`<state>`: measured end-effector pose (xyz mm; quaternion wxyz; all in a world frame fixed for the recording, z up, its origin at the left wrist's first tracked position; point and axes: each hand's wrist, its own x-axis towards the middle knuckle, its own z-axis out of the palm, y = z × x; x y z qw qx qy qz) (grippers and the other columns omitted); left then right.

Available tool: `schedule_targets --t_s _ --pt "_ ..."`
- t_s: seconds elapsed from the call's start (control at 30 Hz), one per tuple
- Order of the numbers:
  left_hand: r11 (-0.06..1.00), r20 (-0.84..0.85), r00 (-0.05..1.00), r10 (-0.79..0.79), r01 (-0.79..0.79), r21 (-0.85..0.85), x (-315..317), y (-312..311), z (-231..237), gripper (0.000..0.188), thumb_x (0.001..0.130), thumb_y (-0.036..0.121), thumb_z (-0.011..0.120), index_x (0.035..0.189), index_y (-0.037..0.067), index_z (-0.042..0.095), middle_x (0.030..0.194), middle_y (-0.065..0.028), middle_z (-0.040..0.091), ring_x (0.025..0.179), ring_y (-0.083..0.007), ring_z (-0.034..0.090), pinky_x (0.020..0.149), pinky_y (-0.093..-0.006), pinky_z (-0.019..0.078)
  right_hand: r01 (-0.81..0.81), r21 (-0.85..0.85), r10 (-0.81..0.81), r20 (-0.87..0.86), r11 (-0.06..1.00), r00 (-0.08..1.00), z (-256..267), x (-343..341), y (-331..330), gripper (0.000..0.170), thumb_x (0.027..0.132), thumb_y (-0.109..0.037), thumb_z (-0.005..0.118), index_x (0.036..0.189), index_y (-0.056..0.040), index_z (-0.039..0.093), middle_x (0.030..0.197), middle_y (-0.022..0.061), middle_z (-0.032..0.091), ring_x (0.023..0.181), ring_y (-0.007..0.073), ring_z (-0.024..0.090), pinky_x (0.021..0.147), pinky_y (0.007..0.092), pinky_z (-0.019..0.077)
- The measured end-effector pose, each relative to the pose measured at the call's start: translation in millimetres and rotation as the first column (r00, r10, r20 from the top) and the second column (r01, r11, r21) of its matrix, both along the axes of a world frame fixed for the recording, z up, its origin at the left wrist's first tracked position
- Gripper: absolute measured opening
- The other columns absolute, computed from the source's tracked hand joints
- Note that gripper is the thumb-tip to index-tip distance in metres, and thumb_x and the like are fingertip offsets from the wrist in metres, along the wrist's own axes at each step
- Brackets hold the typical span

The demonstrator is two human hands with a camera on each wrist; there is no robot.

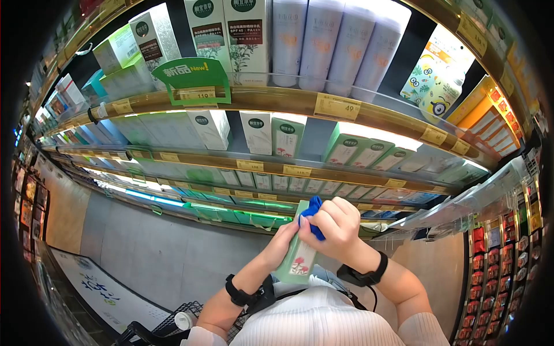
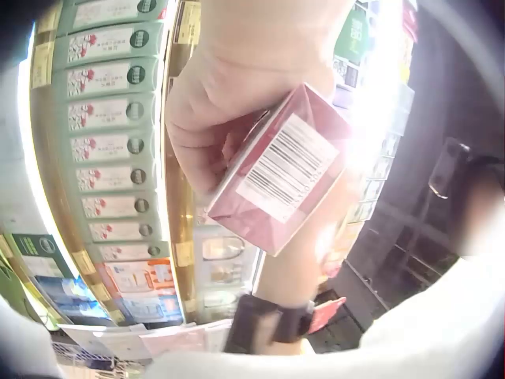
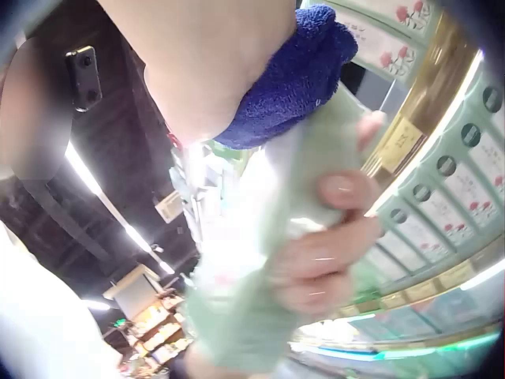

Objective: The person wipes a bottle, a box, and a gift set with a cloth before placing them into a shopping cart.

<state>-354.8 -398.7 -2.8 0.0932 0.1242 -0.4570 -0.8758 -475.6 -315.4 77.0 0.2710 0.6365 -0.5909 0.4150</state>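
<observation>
A: I'm on the feeds from way over here. What are the hands up to on your screen?

B: From my end, the left hand (image 1: 279,247) has a pale green box (image 1: 295,264), fingers curled round its side. Pink flowers on the label.

A: Same here. Where's the box exactly?

B: Up in the air, tilted, right in front of the person's white top (image 1: 311,323). My left wrist view shows a pinkish end with a barcode (image 2: 288,167) on it.

A: And the right hand (image 1: 339,226)?

B: Clenched on a dark blue cloth (image 3: 296,83), which sits against the upper part of the box. The right wrist view is pretty blurry though, so I can't tell how much of the cloth touches.

A: I'm also getting a black band (image 1: 249,296) on the left wrist, another on the right.

B: Yep. Past the hands there's a long shop shelf, with a row of spray cans (image 1: 314,41) up top next to a green sign (image 1: 196,78), and lots of similar green boxes (image 2: 102,114) lower down.

A: Bottom left I see a wire basket (image 1: 195,310) with a white tub (image 1: 183,320) by it.
</observation>
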Motion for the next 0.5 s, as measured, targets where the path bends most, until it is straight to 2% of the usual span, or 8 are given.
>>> schedule_targets --t_s 0.1,0.13,0.17,0.3,0.37,0.4,0.43,0.5 --pt "0.993 -0.014 0.996 0.093 -0.091 0.078 -2.2 1.6 -3.1 0.042 0.101 0.036 0.037 0.112 0.002 0.058 0.096 -0.0032 0.064 0.084 -0.0088 0.060 0.074 -0.0236 0.0482 -0.051 0.009 0.051 -0.037 0.999 0.998 -13.8 19.2 4.3 0.023 0.058 -0.006 0.069 0.056 -0.0108 0.047 0.054 0.0023 0.043 0.045 0.0188 0.040 0.042 0.0315 0.0322" --pt "0.985 -0.007 0.992 0.128 -0.126 0.116 -1.2 -1.7 -5.8 0.042 0.101 0.036 0.038 0.112 0.001 0.058 0.094 -0.0033 0.064 0.082 -0.0086 0.059 0.073 -0.0234 0.0480 -0.110 -0.005 0.110 -0.001 0.994 0.994 -20.2 30.7 6.4 0.024 0.059 -0.007 0.069 0.055 -0.0114 0.045 0.054 0.0019 0.042 0.044 0.0184 0.040 0.042 0.0304 0.0324" --pt "0.987 -0.021 0.995 0.093 -0.089 0.132 -0.3 -8.8 -20.5 0.044 0.101 0.038 0.035 0.116 0.002 0.056 0.101 -0.0073 0.065 0.087 -0.0158 0.064 0.076 -0.0308 0.0527 -0.177 0.020 0.176 0.046 0.984 0.983 -25.0 42.7 11.6 0.025 0.059 -0.007 0.068 0.054 -0.0116 0.045 0.053 0.0014 0.042 0.043 0.0176 0.040 0.041 0.0290 0.0326" --pt "0.989 -0.081 0.990 0.112 -0.104 0.101 5.9 -15.5 0.1 0.052 0.100 0.043 0.031 0.123 0.002 0.051 0.105 -0.0135 0.064 0.089 -0.0205 0.066 0.076 -0.0332 0.0545 -0.501 0.073 0.492 0.119 0.862 0.863 -29.0 59.8 29.1 0.019 0.062 -0.008 0.070 0.057 -0.0094 0.052 0.055 0.0006 0.045 0.044 0.0158 0.043 0.040 0.0267 0.0343" --pt "0.948 -0.161 0.987 0.001 0.050 0.314 7.5 -19.1 10.4 0.058 0.099 0.048 0.025 0.124 0.002 0.050 0.105 -0.0152 0.064 0.089 -0.0216 0.065 0.076 -0.0337 0.0546 -0.490 0.001 0.480 0.199 0.872 0.854 -21.2 52.4 37.2 0.013 0.063 -0.008 0.070 0.061 -0.0084 0.057 0.057 0.0009 0.050 0.045 0.0161 0.047 0.042 0.0259 0.0374" --pt "0.950 -0.150 0.989 0.008 0.039 0.311 6.1 -19.5 15.1 0.062 0.099 0.051 0.022 0.125 0.001 0.049 0.108 -0.0176 0.063 0.092 -0.0236 0.065 0.078 -0.0346 0.0543 -0.470 0.005 0.458 0.217 0.882 0.862 -7.9 45.3 39.6 0.010 0.062 -0.008 0.070 0.063 -0.0080 0.060 0.059 0.0008 0.053 0.047 0.0159 0.049 0.044 0.0264 0.0403" --pt "0.950 -0.157 0.987 0.013 0.037 0.310 5.6 -19.6 21.1 0.062 0.099 0.051 0.022 0.125 0.001 0.049 0.108 -0.0176 0.063 0.092 -0.0236 0.065 0.078 -0.0346 0.0543 -0.448 -0.066 0.450 0.245 0.892 0.859 -2.6 40.1 38.1 0.012 0.060 -0.005 0.070 0.063 -0.0071 0.058 0.059 0.0015 0.052 0.045 0.0161 0.047 0.040 0.0276 0.0371" --pt "0.979 -0.096 0.995 0.040 -0.019 0.202 4.2 -20.3 30.7 0.062 0.099 0.050 0.023 0.127 0.001 0.047 0.112 -0.0192 0.062 0.096 -0.0261 0.064 0.082 -0.0360 0.0534 -0.346 -0.060 0.348 0.289 0.936 0.892 11.0 26.9 44.4 0.013 0.060 -0.002 0.069 0.065 -0.0066 0.058 0.060 0.0025 0.055 0.046 0.0174 0.049 0.043 0.0284 0.0396"
